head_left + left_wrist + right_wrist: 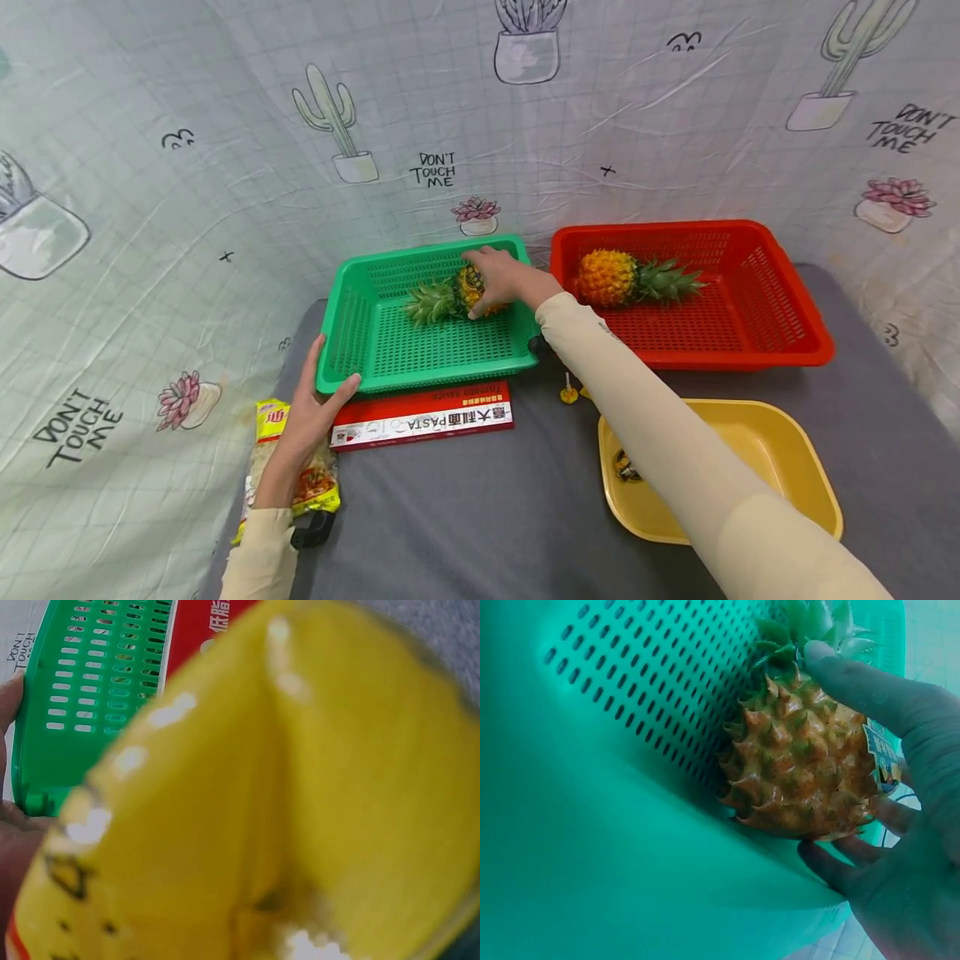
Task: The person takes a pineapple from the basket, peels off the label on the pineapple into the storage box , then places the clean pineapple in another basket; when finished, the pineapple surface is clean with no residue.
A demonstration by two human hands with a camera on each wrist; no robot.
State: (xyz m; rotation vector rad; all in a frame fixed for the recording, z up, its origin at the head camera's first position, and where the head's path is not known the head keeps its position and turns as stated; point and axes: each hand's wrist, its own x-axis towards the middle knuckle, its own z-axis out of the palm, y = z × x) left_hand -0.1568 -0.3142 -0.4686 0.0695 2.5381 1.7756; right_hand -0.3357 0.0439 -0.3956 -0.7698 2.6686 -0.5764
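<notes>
- With the right hand (501,277), holding a pineapple (799,757) inside the green basket (397,346), toward its right end.
- Spread wide in that grip: thumb at the base of the crown (810,622), fingers curved round the body. Cannot tell how firmly pressed.
- On its side, that pineapple, crown to the left, with a printed label (885,761). Cannot tell whether resting fully on the basket floor.
- With the left hand (311,421), touching the near left corner of the green basket: thumb and fingers nearly straight, set well apart across the corner.
- Beneath the left forearm (272,492), a yellow-ended bag (318,483), large and blurred in the left wrist view.
- Just beside the near wall of the green basket, a red and white box (442,421) marked PASTA.
- Just to the right of the green basket, a red basket (757,292) with a second pineapple (607,277) lying inside, leaves to the right.
- In front of the red basket, a yellow tray (765,437), partly hidden by the right sleeve (652,417).
- Underneath, a grey table (450,517); behind, a cloth (525,142) with cactus drawings.
</notes>
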